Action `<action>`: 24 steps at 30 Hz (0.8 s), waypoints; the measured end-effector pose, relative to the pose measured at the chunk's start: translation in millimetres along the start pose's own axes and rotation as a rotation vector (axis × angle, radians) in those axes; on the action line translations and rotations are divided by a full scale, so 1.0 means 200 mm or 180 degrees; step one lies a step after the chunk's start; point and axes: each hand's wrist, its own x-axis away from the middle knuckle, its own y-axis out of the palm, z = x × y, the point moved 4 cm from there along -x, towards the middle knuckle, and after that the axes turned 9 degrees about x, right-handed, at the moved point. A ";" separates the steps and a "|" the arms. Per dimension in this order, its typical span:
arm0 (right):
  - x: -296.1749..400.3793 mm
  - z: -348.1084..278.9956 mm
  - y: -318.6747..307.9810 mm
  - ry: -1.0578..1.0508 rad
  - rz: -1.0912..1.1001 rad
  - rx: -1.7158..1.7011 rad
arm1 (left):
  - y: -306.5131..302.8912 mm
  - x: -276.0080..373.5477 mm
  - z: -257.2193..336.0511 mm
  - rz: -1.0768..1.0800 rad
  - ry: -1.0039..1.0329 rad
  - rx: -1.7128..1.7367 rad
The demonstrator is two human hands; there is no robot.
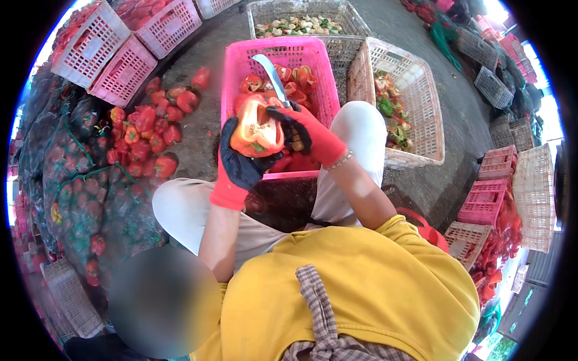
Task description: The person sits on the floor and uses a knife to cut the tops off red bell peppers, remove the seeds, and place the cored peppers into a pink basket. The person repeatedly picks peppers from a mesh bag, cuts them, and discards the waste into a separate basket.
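Note:
My left hand (pixel 244 158), in a red and black glove, holds a cut-open red and orange bell pepper (pixel 258 131) with its pale core and seeds facing up. My right hand (pixel 307 131), gloved alike, grips a curved knife (pixel 272 76) by its handle, the blade pointing up and away to the left. The fingertips of that hand touch the pepper's right edge. Both hands are over the near part of a pink plastic crate (pixel 329 97), which contains cut red pepper pieces (pixel 303 79).
A whitish crate (pixel 433 104) with pepper cores is at right; another (pixel 307 6) with scraps lies beyond. Loose red peppers (pixel 144 119) are piled on the floor at left, near net sacks (pixel 86 194) of peppers and stacked crates (pixel 122 72). More crates (pixel 483 201) line the right.

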 end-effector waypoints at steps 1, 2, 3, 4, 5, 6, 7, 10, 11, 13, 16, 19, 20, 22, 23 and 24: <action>-0.01 0.00 -0.01 -0.0240 0.0164 0.0178 | 0.00 -0.01 -0.01 0.0135 -0.0155 0.0289; -0.02 0.00 -0.04 -0.0478 0.0327 0.0359 | 0.00 -0.02 -0.03 0.0515 -0.0504 0.0926; -0.04 -0.01 -0.04 -0.0707 0.0460 0.0541 | -0.01 -0.02 -0.05 0.0911 -0.0828 0.1554; -0.04 -0.03 -0.04 -0.1189 0.0770 0.0809 | -0.01 -0.03 -0.07 0.0765 -0.0696 0.1514; -0.03 -0.05 -0.02 -0.1542 0.0987 0.1378 | -0.03 -0.04 -0.09 0.0882 -0.0613 0.1188; 0.01 -0.08 0.03 -0.1882 0.1185 0.1944 | -0.08 -0.04 -0.12 0.1016 -0.0521 0.0860; 0.05 -0.11 0.08 -0.2225 0.1386 0.2516 | -0.13 -0.04 -0.15 0.1143 -0.0436 0.0537; 0.10 -0.07 0.14 -0.2645 0.1453 0.2525 | -0.24 -0.04 -0.24 0.1288 -0.0222 0.0684; 0.12 -0.06 0.16 -0.2774 0.1522 0.2575 | -0.27 -0.03 -0.26 0.1308 -0.0150 0.0735; 0.14 -0.03 0.18 -0.2725 0.1467 0.2604 | -0.26 0.00 -0.27 0.1228 -0.0457 0.1163; 0.15 -0.04 0.17 -0.2786 0.1485 0.2929 | -0.25 0.02 -0.27 0.1226 -0.0503 0.1144; 0.10 -0.11 0.14 -0.2645 0.1272 0.2910 | -0.14 0.01 -0.24 0.1298 -0.0164 0.0525; 0.08 -0.10 0.11 -0.2666 0.1271 0.3005 | -0.21 0.01 -0.27 0.1286 -0.0095 0.0246; 0.05 -0.12 0.10 -0.2498 0.1163 0.2975 | -0.21 0.02 -0.27 0.1347 -0.0102 -0.0101; 0.04 -0.13 0.09 -0.2412 0.1109 0.2958 | -0.21 0.03 -0.26 0.1432 -0.0166 -0.0170; 0.00 -0.13 0.04 -0.2250 0.1163 0.2736 | -0.18 0.03 -0.25 0.1503 -0.0224 -0.0138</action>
